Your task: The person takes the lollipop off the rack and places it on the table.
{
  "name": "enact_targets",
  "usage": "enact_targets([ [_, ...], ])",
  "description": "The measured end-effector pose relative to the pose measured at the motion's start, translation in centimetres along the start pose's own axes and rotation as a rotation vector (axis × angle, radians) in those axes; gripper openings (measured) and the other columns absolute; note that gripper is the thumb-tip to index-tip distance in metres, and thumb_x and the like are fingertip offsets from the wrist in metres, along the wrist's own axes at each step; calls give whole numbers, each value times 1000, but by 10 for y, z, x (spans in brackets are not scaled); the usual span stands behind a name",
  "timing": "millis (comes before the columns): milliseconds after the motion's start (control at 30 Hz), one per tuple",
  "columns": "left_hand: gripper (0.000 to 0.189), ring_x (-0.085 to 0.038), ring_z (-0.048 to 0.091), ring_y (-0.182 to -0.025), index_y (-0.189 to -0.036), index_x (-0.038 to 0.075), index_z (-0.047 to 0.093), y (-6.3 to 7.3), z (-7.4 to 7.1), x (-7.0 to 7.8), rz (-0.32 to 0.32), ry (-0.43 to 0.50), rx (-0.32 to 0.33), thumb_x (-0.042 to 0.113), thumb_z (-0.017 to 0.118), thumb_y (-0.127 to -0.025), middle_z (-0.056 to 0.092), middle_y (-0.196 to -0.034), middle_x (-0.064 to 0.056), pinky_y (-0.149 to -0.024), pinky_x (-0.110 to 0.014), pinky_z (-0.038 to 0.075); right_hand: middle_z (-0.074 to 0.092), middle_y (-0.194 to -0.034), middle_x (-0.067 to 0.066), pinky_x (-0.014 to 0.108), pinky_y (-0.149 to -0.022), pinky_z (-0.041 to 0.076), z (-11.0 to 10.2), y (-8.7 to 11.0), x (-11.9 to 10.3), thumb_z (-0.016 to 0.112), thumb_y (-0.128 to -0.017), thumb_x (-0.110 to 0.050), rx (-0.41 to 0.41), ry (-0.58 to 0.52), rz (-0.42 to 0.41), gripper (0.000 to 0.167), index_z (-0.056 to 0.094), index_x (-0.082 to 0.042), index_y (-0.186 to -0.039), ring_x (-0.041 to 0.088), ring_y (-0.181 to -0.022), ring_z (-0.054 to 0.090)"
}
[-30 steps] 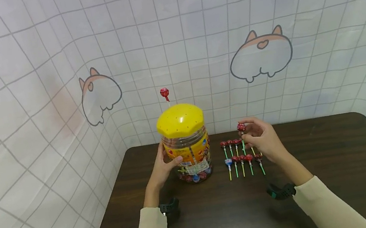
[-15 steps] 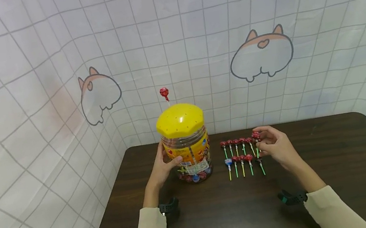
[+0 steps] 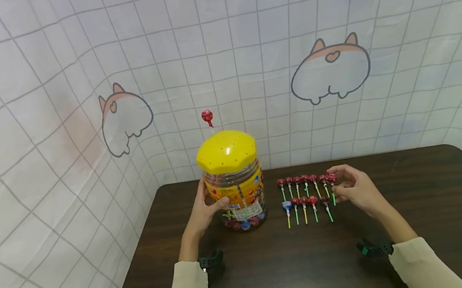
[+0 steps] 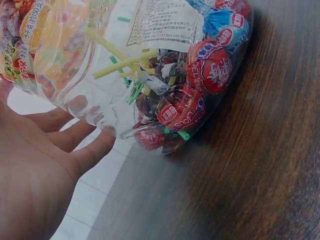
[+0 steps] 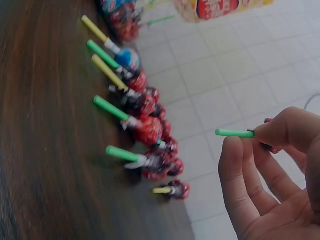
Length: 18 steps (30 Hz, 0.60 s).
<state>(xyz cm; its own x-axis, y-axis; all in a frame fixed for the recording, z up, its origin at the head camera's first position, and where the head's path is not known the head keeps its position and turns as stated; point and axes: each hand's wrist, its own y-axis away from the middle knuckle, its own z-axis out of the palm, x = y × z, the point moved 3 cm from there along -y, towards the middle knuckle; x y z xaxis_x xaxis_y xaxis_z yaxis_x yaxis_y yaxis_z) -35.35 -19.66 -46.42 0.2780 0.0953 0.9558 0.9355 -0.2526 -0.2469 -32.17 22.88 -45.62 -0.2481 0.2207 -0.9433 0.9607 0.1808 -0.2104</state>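
Observation:
My left hand (image 3: 200,215) grips the side of a large clear jar (image 3: 236,189) with a yellow lid (image 3: 226,151); several wrapped lollipops lie at its bottom, sharper in the left wrist view, where the fingers (image 4: 92,150) touch the plastic. Between thumb and fingertips, my right hand (image 3: 355,189) pinches a red-wrapped lollipop (image 3: 331,178) with a green stick (image 5: 235,133). It is at the right end of the back row of lollipops (image 3: 297,180). In the right wrist view it appears off the table, its wrapped head mostly behind the thumb.
A front row of lollipops, one a blue lollipop (image 3: 286,205), lies nearer to me on the dark wooden table (image 3: 288,267). Another red lollipop (image 3: 207,116) sticks up behind the jar's lid. A white grid-patterned cloth (image 3: 253,58) hangs behind the table and along the left.
My right hand has moved right and down with the lollipop, to the back row's right end. Lollipops there that it had covered now show. The left hand stays on the jar.

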Motion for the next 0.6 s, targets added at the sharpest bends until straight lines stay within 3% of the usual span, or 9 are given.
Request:
enact_targets([
  [133,92,-38,40,-138,-161,46,14,-1,-1,-1,1,15,-2,32,75,-94,38,-154,-13,-101,-55,54,52,-130,28,45,-74,64,-3,0,9,63,-97,1,-13,21,17,48,50,-1,-142,18,-82,69],
  [267,93,-37,39,-138,-161,45,14,-2,-1,-2,-5,15,-6,32,75,-94,37,-155,-12,-100,-52,55,49,-139,31,46,-76,63,-7,0,19,63,-97,3,-35,40,38,49,49,0,-144,19,-83,69],
  [600,94,-39,40,-139,-161,47,13,0,0,-1,-1,10,-4,37,76,-92,38,-155,-13,-100,-54,55,50,-124,35,40,-73,64,-9,0,38,60,-93,9,-85,51,64,51,48,6,-142,16,-81,69],
])
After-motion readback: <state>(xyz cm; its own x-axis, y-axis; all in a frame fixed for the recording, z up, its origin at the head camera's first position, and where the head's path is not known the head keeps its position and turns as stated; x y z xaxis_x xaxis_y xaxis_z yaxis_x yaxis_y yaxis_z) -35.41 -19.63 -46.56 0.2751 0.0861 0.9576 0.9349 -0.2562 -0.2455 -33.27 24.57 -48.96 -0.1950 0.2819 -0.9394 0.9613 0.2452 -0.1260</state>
